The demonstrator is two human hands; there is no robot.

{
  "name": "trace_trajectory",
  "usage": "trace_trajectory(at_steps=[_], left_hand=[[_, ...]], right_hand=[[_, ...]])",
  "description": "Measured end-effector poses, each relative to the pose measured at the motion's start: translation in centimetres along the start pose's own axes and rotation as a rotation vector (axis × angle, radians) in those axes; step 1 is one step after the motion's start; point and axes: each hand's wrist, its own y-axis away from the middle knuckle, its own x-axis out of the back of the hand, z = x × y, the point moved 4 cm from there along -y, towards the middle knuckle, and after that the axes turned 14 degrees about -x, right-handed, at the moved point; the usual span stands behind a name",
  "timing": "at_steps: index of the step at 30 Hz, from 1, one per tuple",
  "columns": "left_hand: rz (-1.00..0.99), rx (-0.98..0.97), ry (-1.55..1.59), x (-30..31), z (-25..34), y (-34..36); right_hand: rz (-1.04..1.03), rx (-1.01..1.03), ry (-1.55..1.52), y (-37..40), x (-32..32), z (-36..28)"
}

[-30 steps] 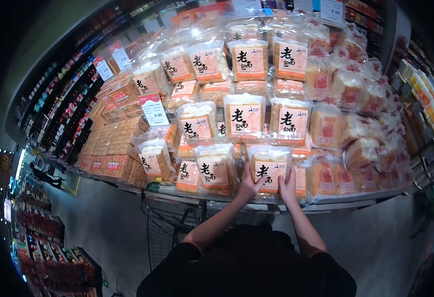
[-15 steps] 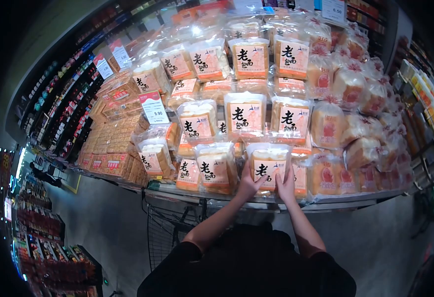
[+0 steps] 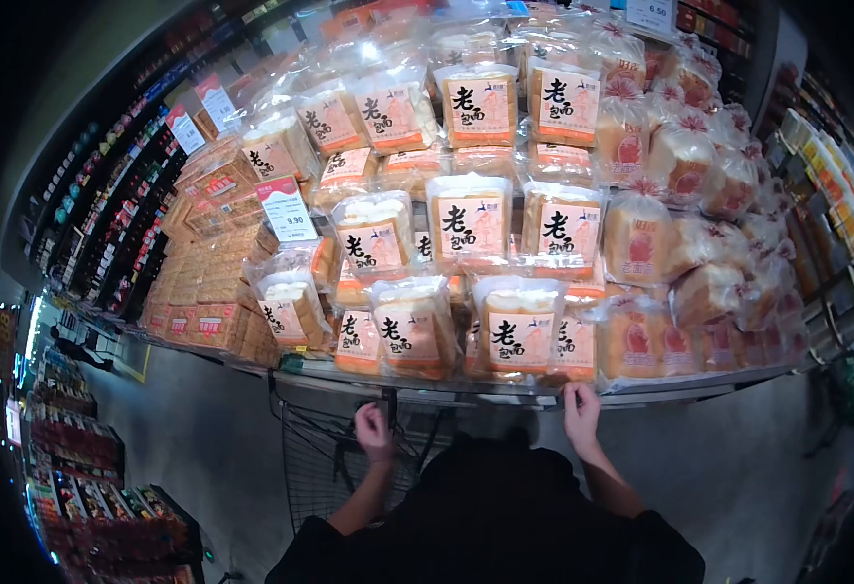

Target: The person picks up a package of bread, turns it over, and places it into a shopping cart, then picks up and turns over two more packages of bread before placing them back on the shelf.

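Observation:
The bagged bread loaf (image 3: 519, 331) with an orange-and-pink label stands upright in the front row of the display, clear of both hands. My left hand (image 3: 373, 433) hangs in front of the display near the shopping cart (image 3: 325, 457), its fingers curled with nothing visible in them. At the table's front edge (image 3: 641, 387), my right hand (image 3: 581, 409) has its fingers pressed together, just below a neighbouring bread bag (image 3: 575, 350). Whether they pinch the edge or the plastic cannot be made out. Another labelled loaf (image 3: 414, 331) stands to the left.
More labelled loaves (image 3: 469, 219) rise in tiers behind. Rounded loaves in tied bags (image 3: 638, 238) fill the right side; stacked brown packs (image 3: 198, 277) fill the left. A price sign (image 3: 287, 209) reads 9.90. Dark store shelves (image 3: 106, 175) line the far left.
Both hands have let go of the front bread loaf, which now stands in the row. My left hand has moved down and left toward the cart; my right has dropped to the table edge.

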Motion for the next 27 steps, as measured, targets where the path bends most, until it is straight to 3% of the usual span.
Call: trace_trajectory(at_steps=[2,5,8,11,14,20,22,24,26,27], left_hand=[[-0.011,0.142,-0.281,3.4,-4.1,1.8],[-0.154,0.013,-0.729,7.9,-11.0,7.1],[-0.363,0.238,-0.634,7.8,-8.0,9.4],[-0.639,0.746,-0.623,9.7,-18.1,14.6],[-0.815,0.645,-0.569,10.3,-19.7,17.9],[-0.747,0.841,-0.563,10.9,-16.1,17.7],[-0.82,0.766,-0.663,12.4,-19.0,18.7],[-0.967,0.71,-0.746,13.2,-20.5,19.0],[-1.194,0.689,-0.818,14.3,-20.4,19.4],[-1.204,0.627,-0.831,14.8,-20.2,19.5]], right_hand=[[-0.113,0.004,0.005,0.8,-0.6,0.1],[-0.297,0.069,0.066,1.6,-1.9,0.4],[-0.466,-0.076,0.073,2.7,-3.3,0.2],[-0.6,-0.053,0.204,2.9,-3.5,1.7],[-0.666,-0.09,0.313,3.2,-3.6,2.9],[-0.774,-0.179,0.586,3.5,-2.2,7.1],[-0.732,-0.206,0.632,3.7,-0.8,7.9],[-0.65,-0.255,0.626,5.0,0.5,12.7],[-0.611,-0.476,0.632,6.4,2.1,17.0],[-0.592,-0.588,0.632,7.4,3.0,20.0]])
